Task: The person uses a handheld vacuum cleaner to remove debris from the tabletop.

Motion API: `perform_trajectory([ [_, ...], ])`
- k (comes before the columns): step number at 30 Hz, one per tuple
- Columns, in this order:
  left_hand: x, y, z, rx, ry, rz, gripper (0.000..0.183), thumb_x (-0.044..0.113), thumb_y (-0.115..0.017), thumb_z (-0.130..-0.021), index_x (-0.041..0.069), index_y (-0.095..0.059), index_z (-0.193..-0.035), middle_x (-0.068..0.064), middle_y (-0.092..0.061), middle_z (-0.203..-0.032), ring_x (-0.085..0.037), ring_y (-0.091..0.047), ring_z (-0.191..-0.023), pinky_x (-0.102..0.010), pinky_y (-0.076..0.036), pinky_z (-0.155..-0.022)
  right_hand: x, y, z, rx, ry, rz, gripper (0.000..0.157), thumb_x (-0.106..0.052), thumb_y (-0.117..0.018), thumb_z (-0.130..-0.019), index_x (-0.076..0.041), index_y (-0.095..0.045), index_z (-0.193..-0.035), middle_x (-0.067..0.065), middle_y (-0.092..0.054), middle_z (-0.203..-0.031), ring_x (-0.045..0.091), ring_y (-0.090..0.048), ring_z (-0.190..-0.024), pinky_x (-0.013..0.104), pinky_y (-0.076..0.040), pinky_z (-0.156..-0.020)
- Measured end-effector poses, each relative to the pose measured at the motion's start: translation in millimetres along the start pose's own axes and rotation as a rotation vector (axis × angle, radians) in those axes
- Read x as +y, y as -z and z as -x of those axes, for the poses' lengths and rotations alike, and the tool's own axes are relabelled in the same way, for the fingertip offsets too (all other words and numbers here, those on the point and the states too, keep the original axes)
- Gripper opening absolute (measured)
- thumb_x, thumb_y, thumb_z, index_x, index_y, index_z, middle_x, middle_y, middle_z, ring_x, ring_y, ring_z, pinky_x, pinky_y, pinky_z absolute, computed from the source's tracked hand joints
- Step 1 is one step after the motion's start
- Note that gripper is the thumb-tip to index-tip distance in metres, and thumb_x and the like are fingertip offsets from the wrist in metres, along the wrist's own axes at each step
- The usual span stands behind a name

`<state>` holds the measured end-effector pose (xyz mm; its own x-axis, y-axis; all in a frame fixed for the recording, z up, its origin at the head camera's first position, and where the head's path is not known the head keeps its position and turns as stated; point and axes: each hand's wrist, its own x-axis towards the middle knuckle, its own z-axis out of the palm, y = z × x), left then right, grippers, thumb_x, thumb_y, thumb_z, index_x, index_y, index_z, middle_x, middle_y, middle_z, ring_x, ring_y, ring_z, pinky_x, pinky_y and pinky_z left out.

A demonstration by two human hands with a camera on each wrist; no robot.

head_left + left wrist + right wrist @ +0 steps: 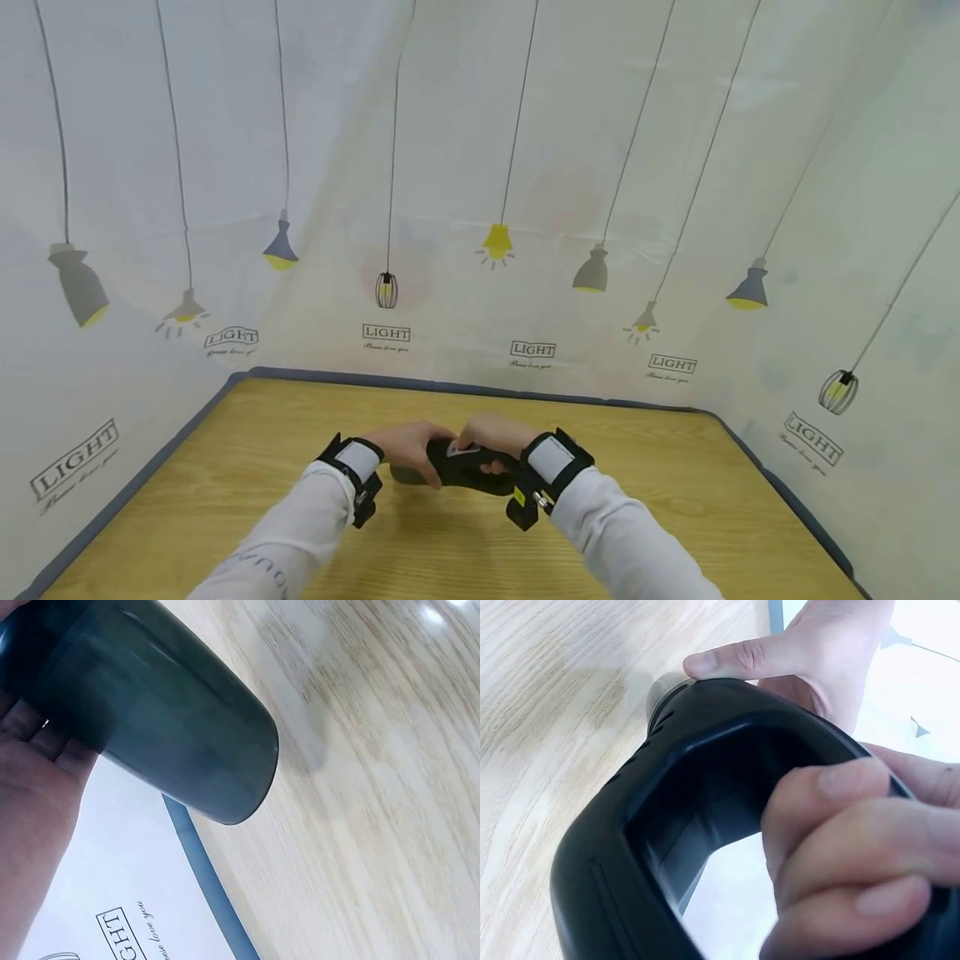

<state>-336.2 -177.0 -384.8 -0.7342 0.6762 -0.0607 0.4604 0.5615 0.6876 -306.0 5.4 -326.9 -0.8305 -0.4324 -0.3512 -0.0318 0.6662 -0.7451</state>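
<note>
A black handheld vacuum cleaner (468,475) lies crosswise between both hands, over the middle of the table. Its smoky, see-through dust cup (187,727) points left, with a rounded end. My left hand (405,446) grips the body near that cup, thumb on the near side and fingers on the far side. On the right, my right hand (501,433) has its fingers curled through the looped handle (592,870). A pale label (461,450) shows on top of the body, partly covered by the right hand.
The wood-grain table (300,417) has a blue-grey border (435,386). White sheeting (465,183) printed with hanging lamps rises behind it and on both sides. A shadow falls on the tabletop under the vacuum. Cameras are strapped to both wrists.
</note>
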Motion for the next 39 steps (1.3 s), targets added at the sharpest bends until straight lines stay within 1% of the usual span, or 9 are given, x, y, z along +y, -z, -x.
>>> perform_trajectory([
  [4, 6.1, -0.4, -6.1, -0.026, -0.021, 0.027, 0.054, 0.004, -0.078, -0.066, 0.004, -0.059, -0.116, 0.001, -0.062, -0.101, -0.012, -0.055, -0.088, -0.029, -0.043, -0.082, 4, 4.9, 5, 0.016, -0.002, -0.008, 0.022, -0.019, -0.053, -0.083, -0.001, -0.062, -0.091, 0.004, -0.047, -0.057, 0.010, -0.037, -0.042, 0.020, -0.031, -0.039],
  [8, 8.6, -0.1, -8.1, -0.032, -0.011, 0.029, 0.052, 0.004, -0.079, -0.065, 0.006, -0.060, -0.114, 0.001, -0.061, -0.100, -0.012, -0.054, -0.087, -0.029, -0.043, -0.080, 6, 7.3, 8, 0.026, -0.013, -0.001, 0.022, -0.021, -0.053, -0.083, -0.002, -0.062, -0.090, 0.003, -0.048, -0.056, 0.010, -0.037, -0.041, 0.020, -0.032, -0.039],
  [12, 11.7, 0.2, -7.4, -0.031, 0.005, 0.027, 0.051, 0.005, -0.079, -0.065, 0.007, -0.061, -0.113, 0.002, -0.061, -0.099, -0.013, -0.054, -0.086, -0.030, -0.044, -0.080, 8, 9.6, 9, 0.008, -0.012, 0.002, 0.024, -0.022, -0.054, -0.083, -0.002, -0.063, -0.092, 0.004, -0.048, -0.057, 0.010, -0.038, -0.041, 0.020, -0.033, -0.039],
  [16, 15.9, 1.1, -6.2, -0.016, 0.008, 0.045, 0.056, 0.006, -0.078, -0.066, 0.005, -0.058, -0.118, -0.001, -0.060, -0.104, -0.015, -0.053, -0.090, -0.033, -0.042, -0.083, 9, 14.5, 13, -0.018, -0.025, -0.025, 0.026, -0.024, -0.053, -0.084, -0.003, -0.060, -0.098, 0.004, -0.048, -0.060, 0.010, -0.039, -0.044, 0.019, -0.033, -0.040],
  [19, 18.4, 3.5, -5.3, 0.030, -0.013, 0.068, 0.062, 0.008, -0.077, -0.068, 0.003, -0.053, -0.125, -0.006, -0.057, -0.115, -0.019, -0.051, -0.099, -0.037, -0.040, -0.088, 11, 20.8, 18, -0.020, -0.040, -0.067, 0.027, -0.026, -0.052, -0.085, -0.003, -0.058, -0.098, 0.002, -0.046, -0.058, 0.009, -0.037, -0.043, 0.019, -0.031, -0.040],
  [23, 19.3, 9.3, -4.1, 0.139, -0.055, 0.116, 0.068, 0.014, -0.078, -0.072, 0.003, -0.047, -0.131, -0.013, -0.049, -0.130, -0.027, -0.046, -0.115, -0.044, -0.037, -0.095, 14, 34.3, 24, 0.017, -0.013, -0.121, 0.025, -0.026, -0.052, -0.085, -0.003, -0.060, -0.091, 0.001, -0.045, -0.054, 0.008, -0.034, -0.040, 0.019, -0.030, -0.039],
  [27, 21.0, 13.6, -3.1, 0.221, -0.076, 0.147, 0.067, 0.021, -0.076, -0.075, 0.005, -0.046, -0.132, -0.015, -0.045, -0.135, -0.033, -0.039, -0.124, -0.048, -0.035, -0.097, 19, 50.0, 32, 0.043, 0.003, -0.150, 0.026, -0.026, -0.053, -0.085, -0.002, -0.061, -0.091, 0.001, -0.045, -0.052, 0.008, -0.034, -0.038, 0.020, -0.032, -0.040],
  [33, 23.0, 8.6, -5.1, 0.258, -0.056, 0.078, 0.066, 0.025, -0.077, -0.074, 0.005, -0.049, -0.130, -0.014, -0.048, -0.133, -0.032, -0.040, -0.124, -0.050, -0.032, -0.099, 30, 61.2, 38, 0.053, -0.024, -0.149, 0.026, -0.025, -0.051, -0.086, -0.002, -0.062, -0.091, 0.000, -0.044, -0.052, 0.007, -0.033, -0.038, 0.020, -0.031, -0.040],
  [39, 19.5, -9.5, -17.8, 0.224, -0.047, -0.026, 0.067, 0.028, -0.081, -0.069, 0.010, -0.052, -0.128, -0.006, -0.055, -0.125, -0.025, -0.049, -0.113, -0.046, -0.036, -0.095, 34, 49.0, 32, 0.049, -0.068, -0.137, 0.027, -0.026, -0.053, -0.085, -0.002, -0.062, -0.092, 0.000, -0.045, -0.051, 0.007, -0.033, -0.038, 0.019, -0.031, -0.039],
])
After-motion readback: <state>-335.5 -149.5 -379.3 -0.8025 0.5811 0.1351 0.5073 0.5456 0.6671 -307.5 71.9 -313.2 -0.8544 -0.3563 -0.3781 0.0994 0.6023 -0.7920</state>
